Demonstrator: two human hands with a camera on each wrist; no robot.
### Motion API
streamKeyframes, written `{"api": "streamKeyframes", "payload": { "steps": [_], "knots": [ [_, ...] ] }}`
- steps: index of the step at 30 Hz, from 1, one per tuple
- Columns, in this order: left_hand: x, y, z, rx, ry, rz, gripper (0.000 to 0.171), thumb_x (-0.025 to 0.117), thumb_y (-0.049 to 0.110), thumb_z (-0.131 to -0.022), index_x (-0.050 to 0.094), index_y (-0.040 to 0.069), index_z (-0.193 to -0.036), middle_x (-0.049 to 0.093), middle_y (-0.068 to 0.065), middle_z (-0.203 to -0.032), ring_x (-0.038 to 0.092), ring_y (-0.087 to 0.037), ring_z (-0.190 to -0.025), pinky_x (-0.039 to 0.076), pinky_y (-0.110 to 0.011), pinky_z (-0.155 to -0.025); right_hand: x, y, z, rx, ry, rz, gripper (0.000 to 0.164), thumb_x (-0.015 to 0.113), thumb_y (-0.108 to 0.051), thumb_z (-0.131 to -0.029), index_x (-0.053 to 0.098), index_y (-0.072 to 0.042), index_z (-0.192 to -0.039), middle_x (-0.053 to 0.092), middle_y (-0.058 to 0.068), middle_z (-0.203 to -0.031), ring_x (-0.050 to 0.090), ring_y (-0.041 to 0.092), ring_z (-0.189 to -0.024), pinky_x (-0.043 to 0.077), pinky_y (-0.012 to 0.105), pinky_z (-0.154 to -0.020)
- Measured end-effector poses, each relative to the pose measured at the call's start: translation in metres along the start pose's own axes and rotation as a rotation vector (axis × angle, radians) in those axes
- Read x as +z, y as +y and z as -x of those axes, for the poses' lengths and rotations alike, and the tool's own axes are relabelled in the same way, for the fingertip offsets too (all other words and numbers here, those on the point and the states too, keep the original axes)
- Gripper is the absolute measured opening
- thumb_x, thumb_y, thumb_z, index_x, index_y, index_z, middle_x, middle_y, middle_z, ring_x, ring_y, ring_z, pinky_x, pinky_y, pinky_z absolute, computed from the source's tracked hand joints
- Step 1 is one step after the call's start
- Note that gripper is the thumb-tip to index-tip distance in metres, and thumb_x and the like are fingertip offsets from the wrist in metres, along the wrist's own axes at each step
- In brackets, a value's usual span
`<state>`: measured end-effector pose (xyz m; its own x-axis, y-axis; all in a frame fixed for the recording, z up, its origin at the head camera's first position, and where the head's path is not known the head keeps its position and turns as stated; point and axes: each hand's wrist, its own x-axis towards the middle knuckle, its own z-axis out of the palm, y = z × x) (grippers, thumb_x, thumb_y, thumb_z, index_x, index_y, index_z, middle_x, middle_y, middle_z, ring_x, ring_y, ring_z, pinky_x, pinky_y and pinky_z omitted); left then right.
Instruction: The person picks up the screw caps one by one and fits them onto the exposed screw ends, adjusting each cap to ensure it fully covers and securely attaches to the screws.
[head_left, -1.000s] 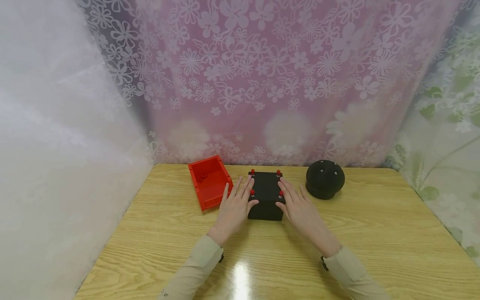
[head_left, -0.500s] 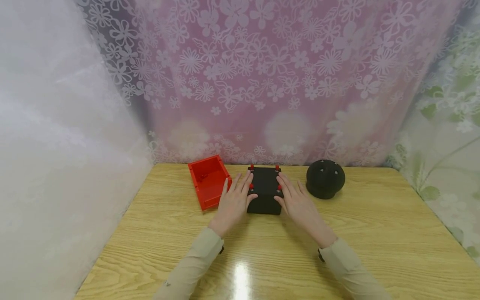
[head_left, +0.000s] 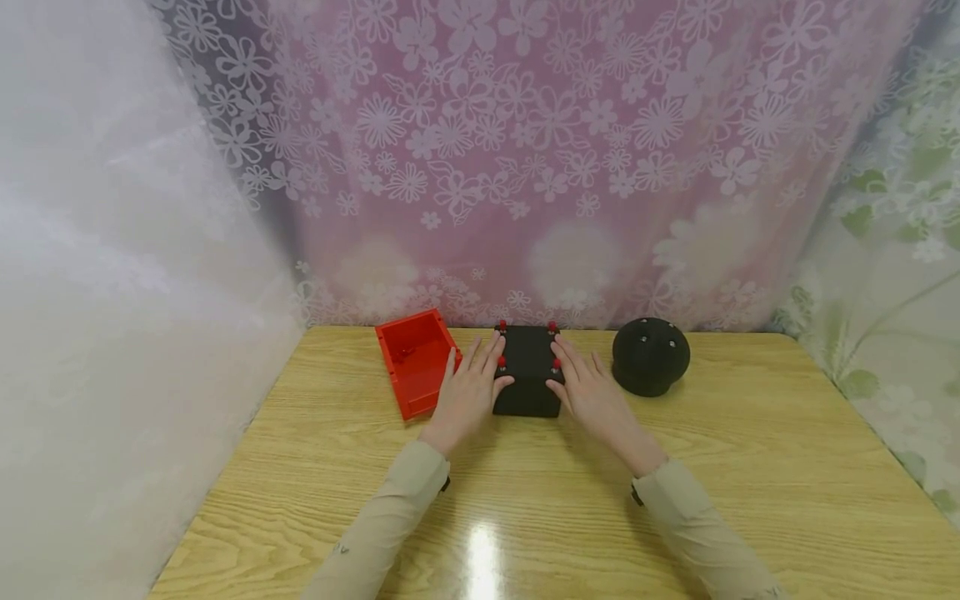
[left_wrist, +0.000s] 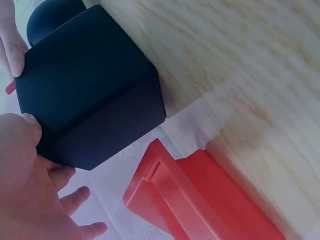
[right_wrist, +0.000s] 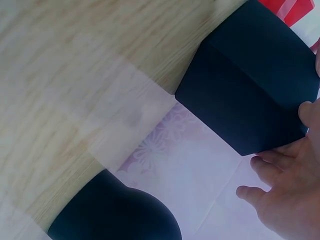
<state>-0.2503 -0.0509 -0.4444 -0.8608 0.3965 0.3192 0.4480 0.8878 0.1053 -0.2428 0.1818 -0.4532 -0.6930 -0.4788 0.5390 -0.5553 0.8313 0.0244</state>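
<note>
A black box (head_left: 528, 348) with red knobs at the corners of its top stands on the table between both hands. The left hand (head_left: 467, 392) lies along its left edge with fairly straight fingers, thumb at the near face. On the opposite edge the right hand (head_left: 592, 396) rests likewise, fingers pointing forward. In the left wrist view the left thumb touches the dark box (left_wrist: 90, 80), and the outer fingers spread apart from it. The right wrist view has the right thumb and fingers against the box (right_wrist: 245, 85); the little finger stands off it.
Left of the box is a red open bin (head_left: 420, 367) with small red pieces inside, close to the left hand's fingers. A round black object (head_left: 650, 358) with metal studs stands at the right. The wooden table (head_left: 540, 517) ends at a floral curtain (head_left: 480, 167) behind.
The black box has slid away from the person toward the table's far edge, with both hands moving along beside it. The red bin and the round black object have stayed in place.
</note>
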Motion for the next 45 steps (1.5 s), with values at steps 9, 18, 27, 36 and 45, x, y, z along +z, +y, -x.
{"api": "streamKeyframes", "payload": {
  "steps": [9,18,27,36,45],
  "knots": [
    [0.002,-0.006,-0.009,-0.021,-0.032,-0.011,0.07,0.039,0.049,-0.106,0.02,0.015,-0.163,0.021,-0.001,-0.169,0.021,-0.028,-0.155,0.018,-0.06,-0.122,0.008,0.007,-0.009,-0.007,0.005,0.008,0.067,0.068,-0.028,-0.097,0.043,0.006,-0.149,0.045,0.024,-0.152,0.054,0.038,-0.132,0.041,0.063,-0.107],
    [0.004,-0.009,-0.02,-0.039,-0.055,-0.054,0.071,0.037,0.052,-0.106,0.017,0.017,-0.164,0.016,0.001,-0.17,0.016,-0.025,-0.156,0.014,-0.059,-0.123,0.015,0.015,-0.016,0.041,-0.055,-0.025,0.066,0.063,-0.03,-0.101,0.039,0.005,-0.152,0.039,0.022,-0.157,0.053,0.037,-0.134,0.037,0.061,-0.112],
    [0.008,-0.014,-0.031,-0.051,-0.058,-0.031,0.07,0.035,0.052,-0.106,0.017,0.017,-0.164,0.016,0.001,-0.17,0.018,-0.025,-0.156,0.011,-0.059,-0.123,0.017,0.02,-0.027,0.075,-0.132,-0.059,0.064,0.057,-0.031,-0.104,0.035,0.005,-0.153,0.033,0.022,-0.161,0.049,0.037,-0.137,0.033,0.06,-0.115],
    [0.007,-0.016,-0.034,-0.057,-0.089,-0.04,0.071,0.032,0.053,-0.106,0.013,0.018,-0.164,0.011,0.001,-0.17,0.013,-0.023,-0.157,0.012,-0.059,-0.123,0.016,0.023,-0.032,0.085,-0.17,-0.065,0.065,0.054,-0.034,-0.106,0.031,0.002,-0.156,0.03,0.021,-0.162,0.043,0.035,-0.142,0.025,0.058,-0.12],
    [0.003,-0.019,-0.036,-0.06,-0.093,-0.041,0.074,0.034,0.056,-0.105,0.013,0.018,-0.164,0.019,0.0,-0.169,0.017,-0.024,-0.156,0.011,-0.059,-0.124,0.013,0.026,-0.035,0.116,-0.235,-0.133,0.067,0.052,-0.036,-0.107,0.028,0.001,-0.158,0.027,0.021,-0.163,0.038,0.037,-0.145,0.024,0.06,-0.12]
  ]
}}
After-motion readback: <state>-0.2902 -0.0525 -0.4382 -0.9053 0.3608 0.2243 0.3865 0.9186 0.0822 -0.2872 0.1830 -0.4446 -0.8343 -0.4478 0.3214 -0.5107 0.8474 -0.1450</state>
